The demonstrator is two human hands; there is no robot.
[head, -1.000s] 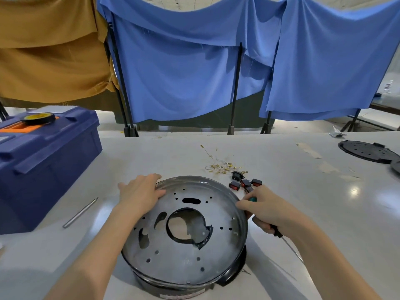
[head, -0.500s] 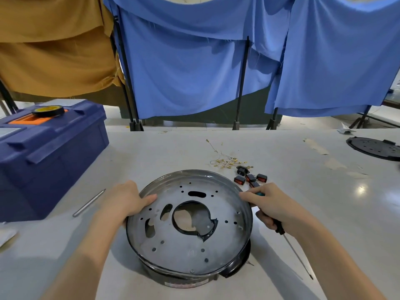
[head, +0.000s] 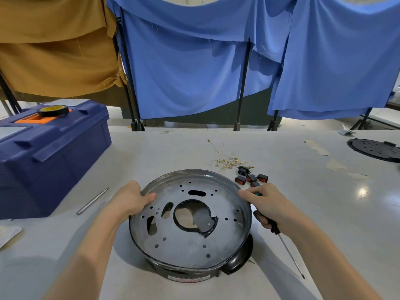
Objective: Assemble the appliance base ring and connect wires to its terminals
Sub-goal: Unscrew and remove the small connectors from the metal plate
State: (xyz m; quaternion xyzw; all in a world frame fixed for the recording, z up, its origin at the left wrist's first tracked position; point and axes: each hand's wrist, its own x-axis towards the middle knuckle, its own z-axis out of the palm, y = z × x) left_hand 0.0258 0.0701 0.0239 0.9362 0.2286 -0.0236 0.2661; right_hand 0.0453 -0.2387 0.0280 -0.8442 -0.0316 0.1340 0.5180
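Grey-white tabletop (head: pixel 303 198), glossy, with tape scars at right. Nearest, at centre: appliance base (head: pixel 184 245), a dull round metal plate punched with small holes and one large central opening, seated on black plastic. Its front label (head: pixel 188 278) is red and white, too small to read. Left hand (head: pixel 127 200) grips the left rim, thumb inside, fingers curled outside. Right hand (head: pixel 268 204) is curled round a screwdriver (head: pixel 285 245), forefinger touching the right rim. Beyond: red rocker switches (head: pixel 241 180), thin wires (head: pixel 227 161) with brass terminals. Left: steel rod (head: pixel 92 201), navy toolbox (head: pixel 49 156) bearing a tape roll (head: pixel 53 110). Far right: black perforated disc (head: pixel 374 149). Behind: blue cloth (head: pixel 194 72) and ochre cloth (head: pixel 54 50).
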